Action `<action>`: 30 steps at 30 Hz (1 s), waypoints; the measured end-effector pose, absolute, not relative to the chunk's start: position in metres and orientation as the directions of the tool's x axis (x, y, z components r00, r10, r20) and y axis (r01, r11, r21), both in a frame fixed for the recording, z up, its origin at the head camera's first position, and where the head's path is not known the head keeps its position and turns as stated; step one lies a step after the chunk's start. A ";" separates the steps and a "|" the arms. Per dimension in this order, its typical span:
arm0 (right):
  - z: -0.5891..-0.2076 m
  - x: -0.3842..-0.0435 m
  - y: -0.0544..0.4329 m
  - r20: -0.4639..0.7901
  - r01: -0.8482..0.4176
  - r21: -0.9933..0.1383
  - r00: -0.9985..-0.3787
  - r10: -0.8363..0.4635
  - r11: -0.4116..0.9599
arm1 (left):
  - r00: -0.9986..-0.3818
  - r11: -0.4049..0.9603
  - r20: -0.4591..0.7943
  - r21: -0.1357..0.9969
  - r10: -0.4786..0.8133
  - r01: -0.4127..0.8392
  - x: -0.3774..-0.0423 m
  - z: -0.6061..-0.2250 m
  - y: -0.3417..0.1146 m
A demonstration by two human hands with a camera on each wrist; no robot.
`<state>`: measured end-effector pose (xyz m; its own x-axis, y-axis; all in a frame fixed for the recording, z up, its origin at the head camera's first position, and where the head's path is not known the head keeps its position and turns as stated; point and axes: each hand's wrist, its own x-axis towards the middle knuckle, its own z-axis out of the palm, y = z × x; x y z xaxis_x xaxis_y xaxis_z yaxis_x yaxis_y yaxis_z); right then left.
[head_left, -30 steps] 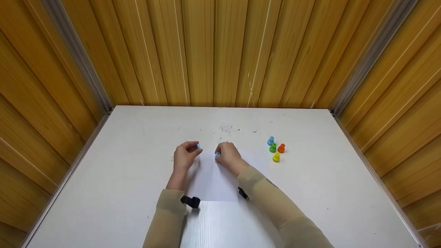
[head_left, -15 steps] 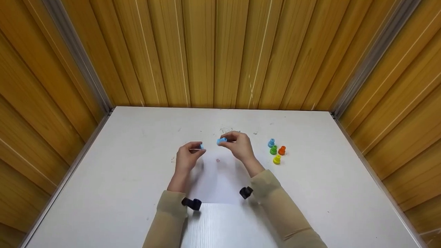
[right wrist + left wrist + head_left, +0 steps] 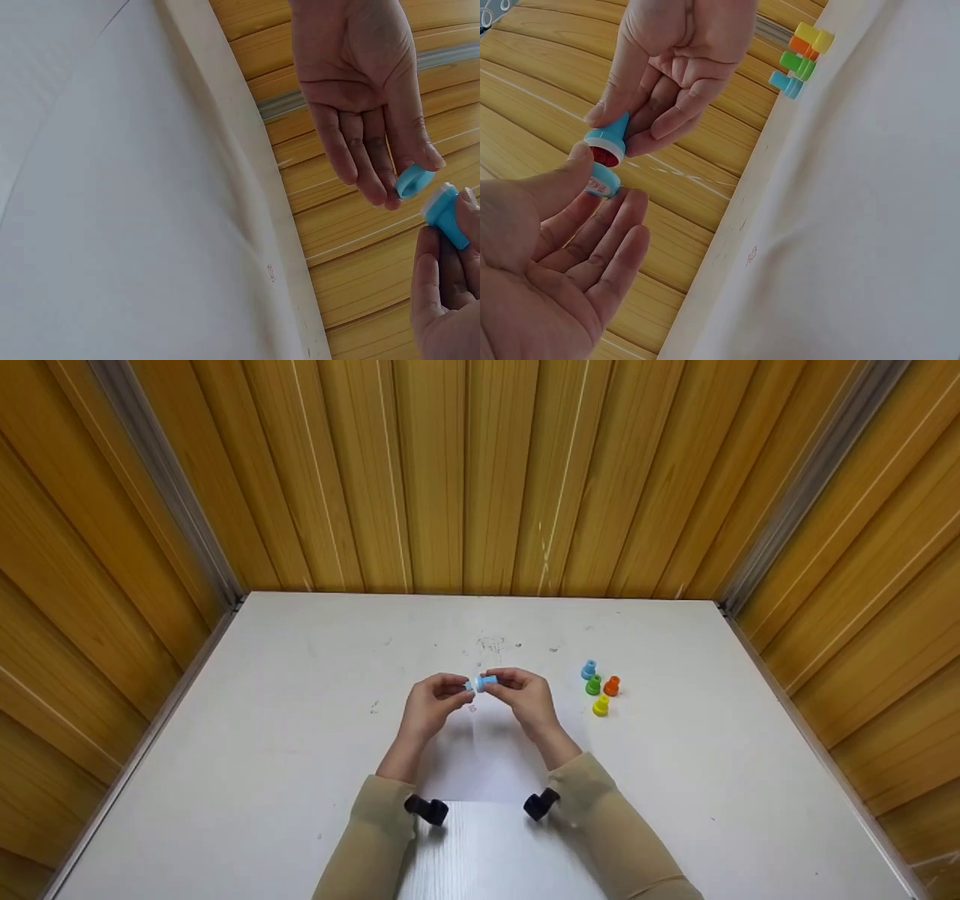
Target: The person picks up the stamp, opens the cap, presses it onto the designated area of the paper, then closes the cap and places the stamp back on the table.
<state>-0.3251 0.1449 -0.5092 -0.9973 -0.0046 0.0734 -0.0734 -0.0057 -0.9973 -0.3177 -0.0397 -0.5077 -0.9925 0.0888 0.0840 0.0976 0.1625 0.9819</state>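
Between thumb and fingers, my right hand (image 3: 527, 699) pinches a small blue toy stamp (image 3: 611, 139) by its handle. Its red stamping face, ringed in white, points toward my left hand (image 3: 429, 706). My left hand pinches the matching blue cap (image 3: 415, 181), a shallow round piece with a reddish print on its outer face, as the left wrist view shows. Cap and stamp are close together, with a narrow gap between them in the right wrist view. Below the hands lies a sheet of white paper (image 3: 480, 772) bearing a small red stamp mark (image 3: 751, 256).
To the right on the white table (image 3: 720, 735) stand several capped stamps: a blue one (image 3: 589, 669), a green one (image 3: 593, 685), an orange one (image 3: 612, 685) and a yellow one (image 3: 601, 706). Wood-patterned walls (image 3: 487, 480) enclose the table's back and sides.
My right hand lifted the stamp off the paper, uncovering a red mark, and turned it sideways. Both hands have since come together, the left moving right with the cap.
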 end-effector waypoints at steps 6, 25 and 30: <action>-0.511 -0.324 0.144 0.056 -0.055 -0.998 -0.998 -0.028 -0.017 | -0.989 0.133 0.094 0.985 0.117 0.110 -0.319 -0.508 -0.037; -0.518 -0.322 0.148 0.047 -0.047 -0.998 -0.999 0.003 -0.031 | -0.982 0.091 0.163 0.981 0.095 0.171 -0.316 -0.515 -0.025; -0.506 -0.324 0.162 0.058 -0.059 -0.998 -0.998 0.032 -0.025 | -0.986 0.241 0.109 0.961 0.127 0.137 -0.318 -0.512 -0.030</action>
